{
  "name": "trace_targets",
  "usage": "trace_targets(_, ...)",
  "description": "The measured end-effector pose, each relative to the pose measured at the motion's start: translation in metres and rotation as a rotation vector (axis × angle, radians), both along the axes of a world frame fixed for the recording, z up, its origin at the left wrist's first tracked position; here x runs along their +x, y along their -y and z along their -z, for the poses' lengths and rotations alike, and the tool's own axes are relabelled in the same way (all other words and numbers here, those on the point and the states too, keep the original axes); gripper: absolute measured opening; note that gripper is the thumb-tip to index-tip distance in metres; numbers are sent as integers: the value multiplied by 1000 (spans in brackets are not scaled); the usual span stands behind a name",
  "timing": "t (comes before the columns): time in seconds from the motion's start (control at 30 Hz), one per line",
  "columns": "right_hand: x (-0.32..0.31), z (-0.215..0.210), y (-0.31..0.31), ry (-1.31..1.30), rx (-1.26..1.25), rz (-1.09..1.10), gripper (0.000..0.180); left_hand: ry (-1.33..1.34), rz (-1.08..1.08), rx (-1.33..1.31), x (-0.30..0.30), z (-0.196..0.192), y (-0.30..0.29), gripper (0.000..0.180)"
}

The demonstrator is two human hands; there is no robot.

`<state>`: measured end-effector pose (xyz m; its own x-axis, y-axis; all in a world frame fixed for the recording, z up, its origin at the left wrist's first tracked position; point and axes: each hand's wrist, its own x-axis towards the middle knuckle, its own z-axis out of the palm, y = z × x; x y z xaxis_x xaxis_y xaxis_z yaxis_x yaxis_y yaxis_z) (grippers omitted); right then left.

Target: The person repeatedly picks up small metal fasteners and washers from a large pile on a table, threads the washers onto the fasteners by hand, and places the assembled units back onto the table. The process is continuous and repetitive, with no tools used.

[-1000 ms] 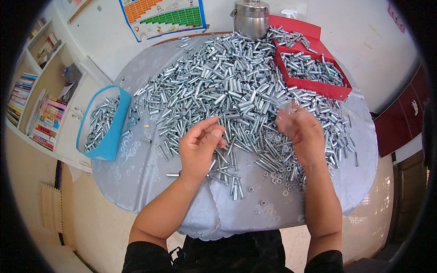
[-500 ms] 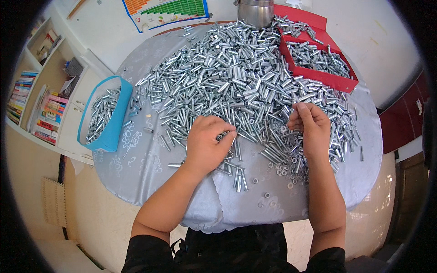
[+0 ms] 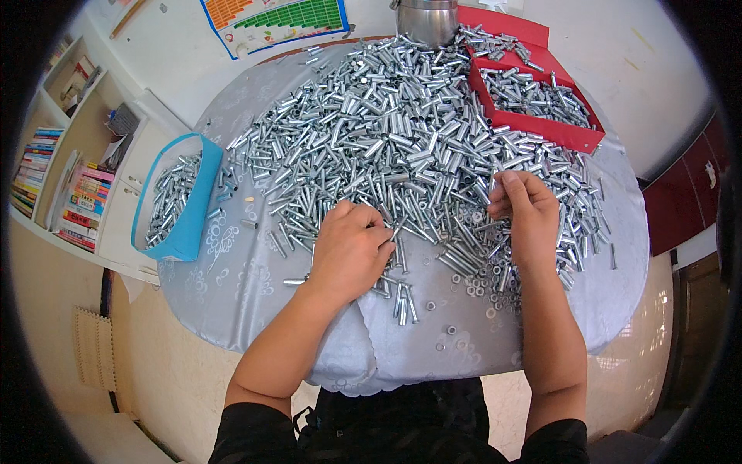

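A large heap of silver bolts and metal sleeves [image 3: 363, 147] covers much of the table. My left hand [image 3: 348, 251] is at the heap's near edge, its fingers curled in a pinch on a thin silver bolt [image 3: 399, 227] that pokes out past the fingertips. Farther right, my right hand [image 3: 532, 220] is raised over the heap. Its thumb and forefinger press together on a small silver metal piece [image 3: 493, 182], mostly covered by the fingers. Several loose bolts [image 3: 403, 301] lie beside my left hand, while small nuts [image 3: 475, 288] and washers are scattered between my forearms.
At the left stands a blue box [image 3: 189, 220] of metal sleeves. A red box [image 3: 553, 135] with its lid [image 3: 514, 27] folded back holds more pieces at the far right, near a steel pot [image 3: 427, 23]. A silvery cloth [image 3: 263, 309] covers the round table.
My left hand has turned, its fingers curling down and closing on a bolt. My right hand keeps its pinch almost in place. The whole view has shifted slightly.
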<state>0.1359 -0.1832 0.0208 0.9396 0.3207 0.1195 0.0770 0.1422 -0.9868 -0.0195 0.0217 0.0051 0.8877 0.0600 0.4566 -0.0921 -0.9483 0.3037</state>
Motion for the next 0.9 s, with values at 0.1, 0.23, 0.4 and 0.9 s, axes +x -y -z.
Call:
trace_targets(0.1, 1, -1, 1, -13, -34, 15, 23, -16, 8, 37, -2, 2, 0, 13)
trace_targets(0.23, 3, 2, 2, 2, -43, -5, 23, 25, 14, 4, 1, 0, 6, 14)
trace_targets(0.4, 2, 2, 2, 16, -48, -12, 23, -23, -43, 45, -2, -2, 4, 18)
trace_targets(0.9, 2, -1, 1, 2, -43, 31, 22, 16, 22, 76, 4, 5, 5, 15)
